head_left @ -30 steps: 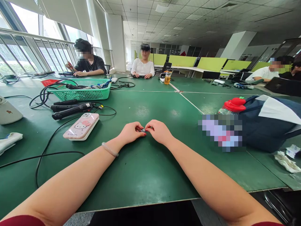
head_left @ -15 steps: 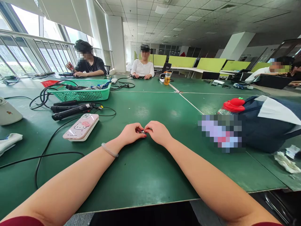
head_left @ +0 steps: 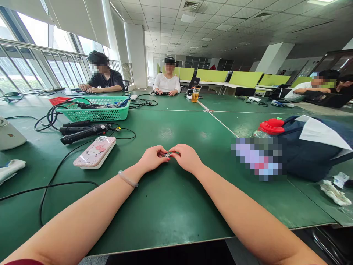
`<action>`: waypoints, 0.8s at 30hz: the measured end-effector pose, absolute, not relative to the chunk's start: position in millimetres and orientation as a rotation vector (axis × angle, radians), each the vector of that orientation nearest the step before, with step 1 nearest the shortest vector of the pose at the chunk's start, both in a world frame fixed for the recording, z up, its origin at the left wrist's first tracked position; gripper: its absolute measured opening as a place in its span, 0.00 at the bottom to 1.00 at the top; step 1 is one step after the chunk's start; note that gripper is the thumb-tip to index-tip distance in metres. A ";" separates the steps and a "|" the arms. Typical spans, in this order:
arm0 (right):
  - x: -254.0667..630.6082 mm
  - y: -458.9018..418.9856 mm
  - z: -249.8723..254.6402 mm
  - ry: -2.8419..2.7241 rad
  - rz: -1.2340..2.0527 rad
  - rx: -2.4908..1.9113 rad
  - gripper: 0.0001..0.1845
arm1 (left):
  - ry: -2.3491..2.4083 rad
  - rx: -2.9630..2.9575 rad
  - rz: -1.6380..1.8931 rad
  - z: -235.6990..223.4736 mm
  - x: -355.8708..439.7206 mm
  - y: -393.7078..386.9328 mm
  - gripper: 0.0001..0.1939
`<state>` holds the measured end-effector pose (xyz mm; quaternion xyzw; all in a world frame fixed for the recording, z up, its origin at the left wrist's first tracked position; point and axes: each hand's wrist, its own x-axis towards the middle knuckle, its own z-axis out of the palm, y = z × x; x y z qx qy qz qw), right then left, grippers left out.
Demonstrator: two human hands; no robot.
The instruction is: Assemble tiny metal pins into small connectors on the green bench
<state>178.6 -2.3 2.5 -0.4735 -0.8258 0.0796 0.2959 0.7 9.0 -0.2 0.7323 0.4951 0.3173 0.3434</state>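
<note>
Both hands meet over the middle of the green table [head_left: 154, 213]. Between my fingertips is a small, silvery and dark object [head_left: 167, 155], too small and too covered to name. My left hand [head_left: 153, 158] pinches it from the left with thumb and forefinger. From the right, the thumb and forefinger of my right hand [head_left: 185, 156] close on its other side. A pale bangle [head_left: 128, 179] circles my left wrist.
To the left lie a pink phone [head_left: 95, 152], black handheld devices [head_left: 85, 132] with cables, and a green basket [head_left: 100, 114]. A dark bag [head_left: 309, 154] and a red-lidded bottle [head_left: 271, 126] stand right. Several people sit around the table; an amber bottle [head_left: 195, 95] stands farther back.
My right fingertips have shifted slightly on the small object, and more of it shows between the hands. The person at the back left has lowered a raised hand to the table.
</note>
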 end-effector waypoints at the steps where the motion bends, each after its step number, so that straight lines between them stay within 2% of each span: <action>1: 179.2 -2.3 2.7 -2.187 0.225 -1.280 0.09 | 1.281 1.899 0.841 -0.4 0.4 9.2 0.15; 7: 177.5 -5.0 5.9 -2.178 0.271 -1.348 0.08 | 1.189 1.796 0.895 -4.0 -1.3 13.6 0.16; 13: 172.2 -7.6 5.3 -2.151 0.219 -1.338 0.11 | 1.051 1.482 0.896 2.3 0.9 10.1 0.23; 19: 165.9 -9.0 2.2 -2.227 0.072 -1.331 0.10 | 0.919 1.273 0.839 8.9 2.5 2.1 0.21; 24: 163.7 -10.4 4.1 -2.257 0.148 -1.329 0.10 | 0.960 1.398 0.800 5.7 -2.3 6.8 0.19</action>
